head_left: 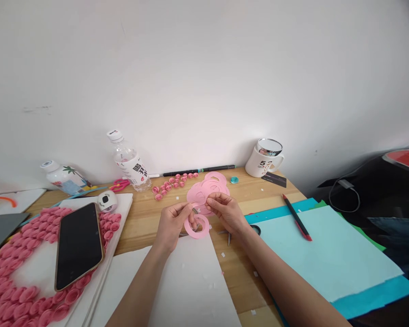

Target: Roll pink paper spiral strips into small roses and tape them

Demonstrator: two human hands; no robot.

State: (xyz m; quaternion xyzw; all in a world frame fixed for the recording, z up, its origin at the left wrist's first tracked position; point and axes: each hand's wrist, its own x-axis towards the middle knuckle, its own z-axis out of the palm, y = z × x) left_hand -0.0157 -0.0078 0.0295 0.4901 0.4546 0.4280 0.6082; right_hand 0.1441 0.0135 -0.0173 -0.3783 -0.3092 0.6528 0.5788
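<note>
A pink paper spiral strip [197, 228] hangs in a loop from the fingertips of my left hand [175, 221], which is closed in a pinch. Just to the right, my right hand [227, 212] is also pinched closed; anything between its fingertips is too small to make out. Behind both hands lies a loose pile of flat pink paper spirals [207, 186], partly covered by my right fingers. Small rolled pink paper flowers [172, 182] sit to the left of the pile. A pair of scissors [255, 229] is partly hidden beneath my right wrist.
At left, a phone [80, 245] rests on a board of pink paper flowers [23, 247]. Along the wall stand a water bottle [131, 165] and a mug [264, 159]. A teal roll [234, 180] lies near the pile. At right, a pen [297, 218] lies on pale blue paper [327, 259].
</note>
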